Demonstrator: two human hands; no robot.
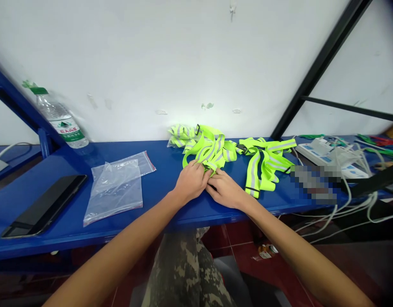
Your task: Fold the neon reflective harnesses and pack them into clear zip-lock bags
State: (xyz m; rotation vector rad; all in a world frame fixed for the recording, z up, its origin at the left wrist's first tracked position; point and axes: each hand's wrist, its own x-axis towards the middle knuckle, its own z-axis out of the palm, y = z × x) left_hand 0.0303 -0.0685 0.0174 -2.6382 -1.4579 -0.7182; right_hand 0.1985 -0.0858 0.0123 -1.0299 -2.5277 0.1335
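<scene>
Both hands meet at the front of a tangled neon-yellow reflective strap (212, 147) with grey stripes. My left hand (193, 180) has its fingers curled closed on the near end of it. Beside it, almost touching, my right hand (224, 187) pinches the same end; the exact grip is hidden by the fingers. A second reflective strap (263, 166), with black buckles, lies loose to the right. Behind the left hand sits a bundled reflective strap (180, 135), seemingly in clear plastic, against the wall.
Clear zip bags (117, 183) and a black tablet (45, 207) lie on the blue table (166, 209) at left. A water bottle (63, 121) leans by the blue frame. At right are a black post (311, 81), a white power strip (330, 155) and tangled white cables (346, 192).
</scene>
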